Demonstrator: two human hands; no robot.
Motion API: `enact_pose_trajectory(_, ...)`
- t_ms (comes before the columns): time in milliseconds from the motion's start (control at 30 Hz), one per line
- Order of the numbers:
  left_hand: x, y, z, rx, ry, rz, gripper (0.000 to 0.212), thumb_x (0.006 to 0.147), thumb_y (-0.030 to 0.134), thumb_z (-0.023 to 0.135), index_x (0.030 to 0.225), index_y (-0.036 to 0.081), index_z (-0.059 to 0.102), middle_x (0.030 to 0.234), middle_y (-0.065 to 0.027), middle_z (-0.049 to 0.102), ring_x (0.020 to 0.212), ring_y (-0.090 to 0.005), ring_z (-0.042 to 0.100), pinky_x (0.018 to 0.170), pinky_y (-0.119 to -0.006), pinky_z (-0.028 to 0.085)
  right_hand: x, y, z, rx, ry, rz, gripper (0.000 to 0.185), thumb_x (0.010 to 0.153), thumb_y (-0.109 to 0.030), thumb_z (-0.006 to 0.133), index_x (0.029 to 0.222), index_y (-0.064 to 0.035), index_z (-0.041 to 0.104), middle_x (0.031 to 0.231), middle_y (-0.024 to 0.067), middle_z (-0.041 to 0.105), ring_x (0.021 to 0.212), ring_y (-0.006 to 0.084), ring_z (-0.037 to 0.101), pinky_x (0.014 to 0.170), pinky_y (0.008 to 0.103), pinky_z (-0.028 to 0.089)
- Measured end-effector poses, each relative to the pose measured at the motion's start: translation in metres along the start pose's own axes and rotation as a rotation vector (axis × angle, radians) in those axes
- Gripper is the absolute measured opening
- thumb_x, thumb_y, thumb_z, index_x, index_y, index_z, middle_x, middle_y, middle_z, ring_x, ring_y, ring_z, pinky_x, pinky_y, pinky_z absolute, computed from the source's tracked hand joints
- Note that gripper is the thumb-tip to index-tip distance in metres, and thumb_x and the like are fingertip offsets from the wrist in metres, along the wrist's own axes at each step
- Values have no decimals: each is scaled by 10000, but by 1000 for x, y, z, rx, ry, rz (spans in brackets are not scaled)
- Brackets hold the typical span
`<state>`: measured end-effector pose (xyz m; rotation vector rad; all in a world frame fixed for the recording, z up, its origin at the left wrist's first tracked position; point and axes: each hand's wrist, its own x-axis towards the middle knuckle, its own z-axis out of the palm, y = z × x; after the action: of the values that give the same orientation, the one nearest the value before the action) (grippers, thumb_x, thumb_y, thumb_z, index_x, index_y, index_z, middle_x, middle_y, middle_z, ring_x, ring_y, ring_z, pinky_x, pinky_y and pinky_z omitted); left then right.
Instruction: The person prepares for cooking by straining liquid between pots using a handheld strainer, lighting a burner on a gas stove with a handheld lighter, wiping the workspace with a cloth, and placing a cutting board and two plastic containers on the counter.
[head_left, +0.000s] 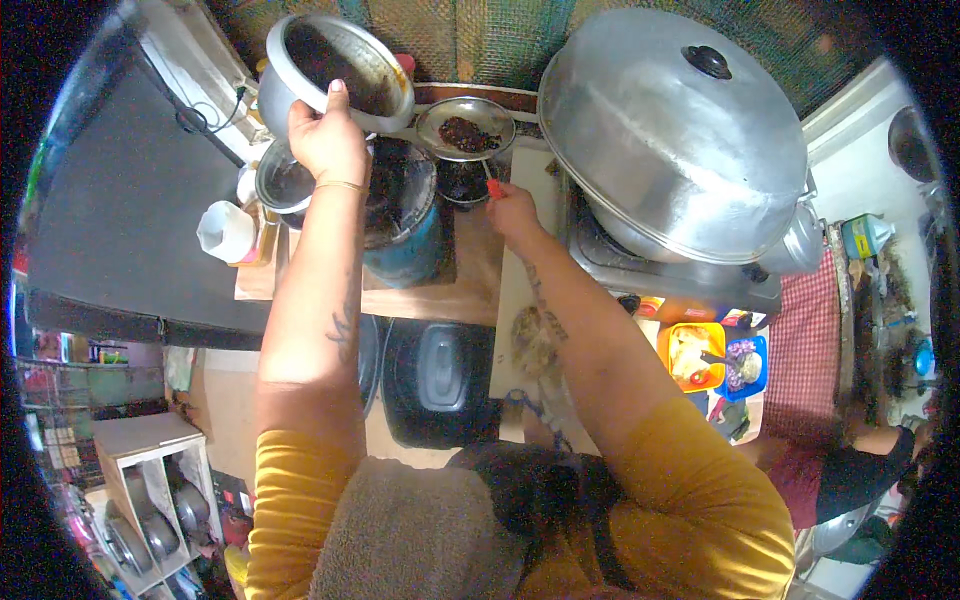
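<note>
My left hand (328, 142) grips the near rim of a metal pot (277, 82), tilted so its dark-stained inside shows. In my right hand (514, 214) is the red handle (495, 189) of a round strainer (465, 112). A clump of dark, wet-looking solids (469, 135) lies in the strainer. Just below it, partly covered, is a container of dark contents (463, 181). Between my forearms stands a blue bucket (409, 255) with a dark opening. Under my left wrist sits a smaller metal pot (285, 176), partly hidden by my arm.
A large domed aluminium lid (660, 142) covers a pot on the gas stove (652, 274) at right. Orange (686, 375) and blue (742, 386) tubs hold chopped food nearby. A white plastic container (225, 231) stands left. A black lidded bin (439, 382) is below the table. Another person's arm (874, 442) shows far right.
</note>
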<state>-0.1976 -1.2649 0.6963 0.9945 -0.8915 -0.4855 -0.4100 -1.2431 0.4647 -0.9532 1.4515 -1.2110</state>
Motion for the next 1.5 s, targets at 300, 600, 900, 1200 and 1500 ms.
enact_pose_trajectory(300, -10, 6, -3, 251, 23, 0, 147, 806, 91, 690, 847, 19, 568, 804, -55, 628, 706, -131, 550, 676, -282, 454, -16, -35, 0, -4, 41, -13, 352, 768, 39, 518, 1100, -52, 592, 641, 5, 541, 465, 96, 443, 398, 257, 340)
enact_pose_trajectory(600, -3, -27, 1, 239, -34, -30, 179, 776, 136, 732, 810, 38, 586, 678, -12, 579, 610, -111, 485, 592, -267, 417, -49, -97, 35, -239, 53, -248, 387, 838, -10, 517, 1223, -37, 549, 734, 17, 576, 589, 110, 498, 537, 258, 418)
enact_pose_trajectory(900, -29, 3, 9, -655, -101, -313, 108, 848, -4, 608, 938, 17, 552, 873, -58, 604, 788, -147, 570, 760, -306, 460, -76, -167, 37, -171, -215, -310, 350, 836, -32, 542, 1184, -58, 569, 717, -3, 536, 548, 77, 460, 486, 232, 403)
enact_pose_trajectory(1200, -101, 52, -95, -713, -188, -448, 411, 847, 93, 620, 1229, 36, 481, 1200, -75, 551, 1100, -235, 528, 998, -435, 378, -184, -193, -20, -124, -680, 18, 347, 885, -147, 580, 1205, -20, 530, 784, 23, 585, 632, 106, 556, 564, 267, 482)
enact_pose_trajectory(1500, -206, 114, -171, -457, -153, -661, 455, 813, 193, 639, 1215, 75, 461, 1189, -68, 518, 1086, -235, 499, 959, -422, 378, -309, -100, -93, 376, -720, 461, 407, 906, -292, 577, 1218, -45, 491, 1104, 107, 586, 947, 248, 608, 796, 397, 516)
